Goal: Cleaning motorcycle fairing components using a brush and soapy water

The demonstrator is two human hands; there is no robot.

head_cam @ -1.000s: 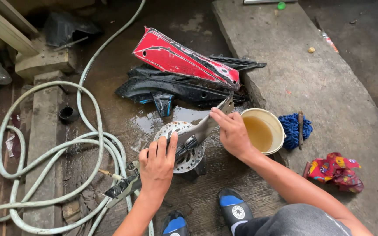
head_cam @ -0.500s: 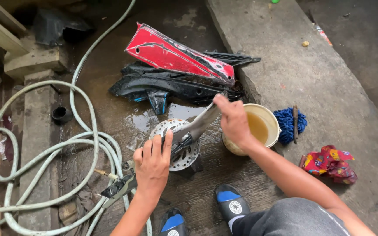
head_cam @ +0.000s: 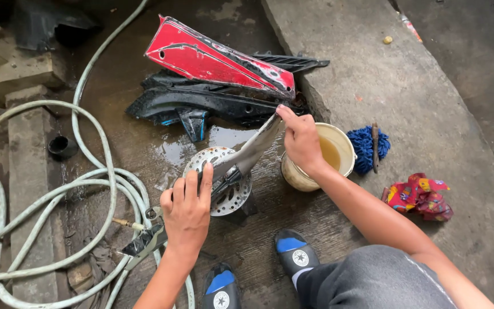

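Ahead of you a red fairing panel [head_cam: 218, 60] lies on black plastic panels [head_cam: 201, 103] on wet concrete. To your left a pale hose [head_cam: 47, 194] loops about. To your right sit a blue mop head [head_cam: 367, 146] and a crumpled red cloth [head_cam: 418, 196].

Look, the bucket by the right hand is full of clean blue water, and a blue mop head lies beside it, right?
Not quite. The head view shows the bucket by the right hand holding murky yellowish-brown water, not clean blue. The blue mop head does lie beside it.
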